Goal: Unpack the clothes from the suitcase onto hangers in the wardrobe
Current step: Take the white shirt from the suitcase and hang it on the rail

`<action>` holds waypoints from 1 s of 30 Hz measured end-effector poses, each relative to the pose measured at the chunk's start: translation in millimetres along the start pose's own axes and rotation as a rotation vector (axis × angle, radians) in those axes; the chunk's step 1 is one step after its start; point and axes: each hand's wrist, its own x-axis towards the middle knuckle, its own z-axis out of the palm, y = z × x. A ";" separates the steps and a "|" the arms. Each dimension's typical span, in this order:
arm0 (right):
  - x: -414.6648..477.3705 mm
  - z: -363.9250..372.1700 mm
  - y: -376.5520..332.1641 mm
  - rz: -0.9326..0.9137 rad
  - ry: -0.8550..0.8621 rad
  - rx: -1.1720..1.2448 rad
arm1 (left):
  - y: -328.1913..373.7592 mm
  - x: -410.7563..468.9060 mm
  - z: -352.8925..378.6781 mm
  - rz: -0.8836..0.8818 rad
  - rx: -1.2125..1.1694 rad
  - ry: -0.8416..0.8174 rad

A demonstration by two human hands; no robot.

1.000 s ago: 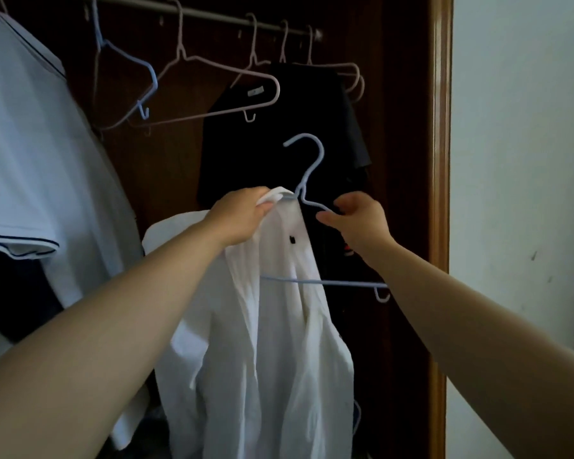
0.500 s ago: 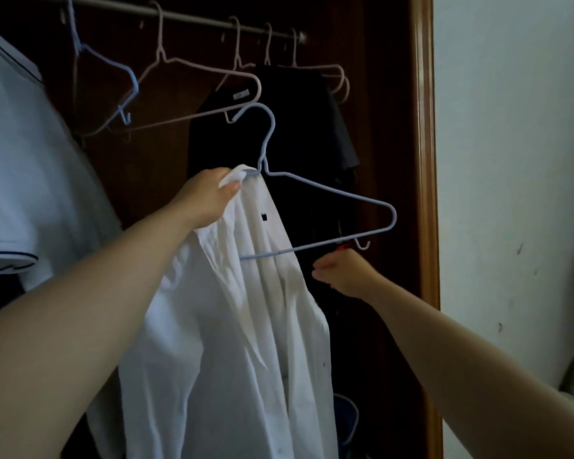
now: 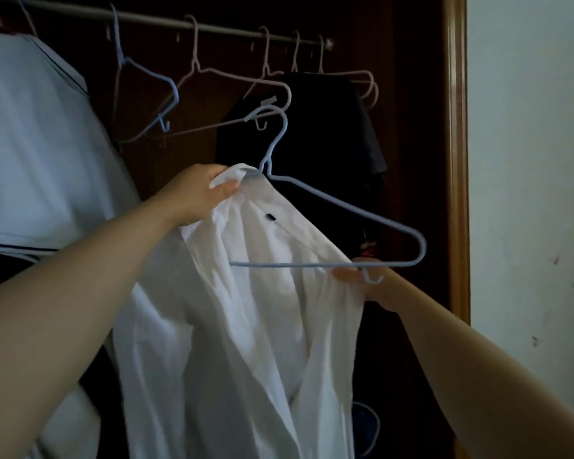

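From where I stand, the left hand (image 3: 198,193) pinches the collar of the white shirt (image 3: 246,326) at the neck of the blue hanger (image 3: 295,266). The right hand (image 3: 371,288) grips the hanger's bottom bar together with the shirt's edge, below the wardrobe rail (image 3: 212,26).

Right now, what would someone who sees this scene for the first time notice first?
The white shirt in the centre, half draped on a blue hanger. The left hand pinches its collar at the hanger's neck, and the right hand holds the hanger's lower bar. Behind, empty hangers and a dark garment hang on the rail.
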 end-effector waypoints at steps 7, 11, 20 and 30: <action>-3.4 -36.8 -26.2 -0.095 0.178 0.111 | -40.5 -6.3 5.5 0.109 0.549 -0.027; -2.8 -38.8 -52.8 -0.197 0.308 -0.126 | -30.7 -4.5 17.4 0.142 0.809 0.092; -14.8 -2.5 -88.0 -0.023 -0.164 -0.175 | 1.9 7.7 48.8 -0.073 0.445 0.117; -2.5 -37.3 -92.5 -0.394 0.518 -0.661 | 12.4 -5.5 49.9 -0.085 0.018 0.148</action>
